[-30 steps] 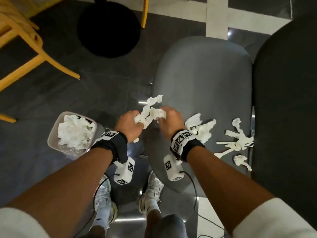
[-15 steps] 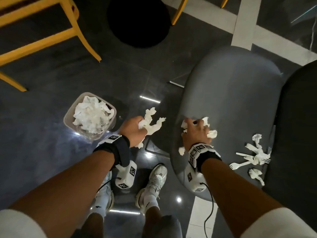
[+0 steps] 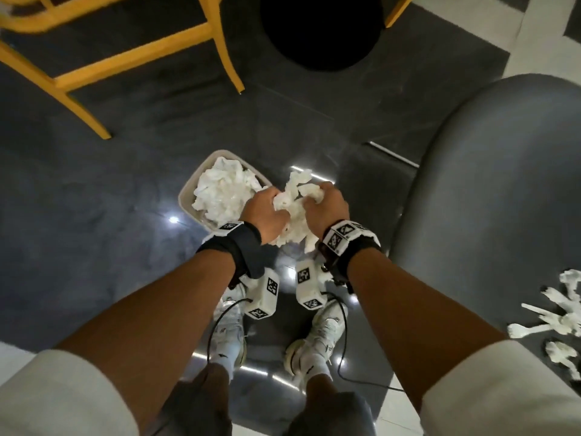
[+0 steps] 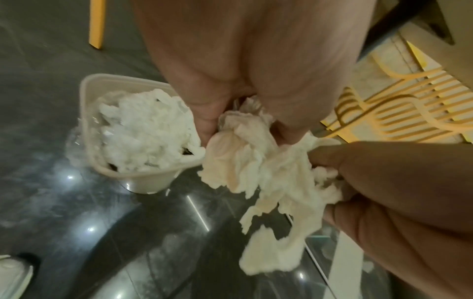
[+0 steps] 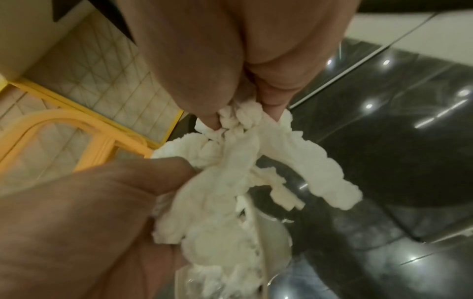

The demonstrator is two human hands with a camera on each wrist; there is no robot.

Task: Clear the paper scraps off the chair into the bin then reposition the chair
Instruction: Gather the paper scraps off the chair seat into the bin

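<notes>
Both hands hold one bunch of white paper scraps (image 3: 295, 212) in the air just right of the small pale bin (image 3: 188, 196), which is heaped with white paper. My left hand (image 3: 267, 209) grips the bunch from the left, my right hand (image 3: 325, 204) from the right. In the left wrist view the scraps (image 4: 258, 170) hang from my curled fingers beside the bin (image 4: 88, 113). The right wrist view shows the scraps (image 5: 230, 174) pinched between thumb and fingers. The grey chair seat (image 3: 490, 196) lies to the right, with more scraps and white plastic forks (image 3: 556, 313) at its near right edge.
A yellow chair frame (image 3: 125, 61) stands at the upper left, and a round black base (image 3: 320, 29) at the top middle. My two white shoes (image 3: 320, 338) stand on the glossy dark floor below the hands. Cables hang from the wrist cameras.
Both hands left the chair seat and moved left to beside the bin. They came together, and the two separate handfuls are now one bunch held between them.
</notes>
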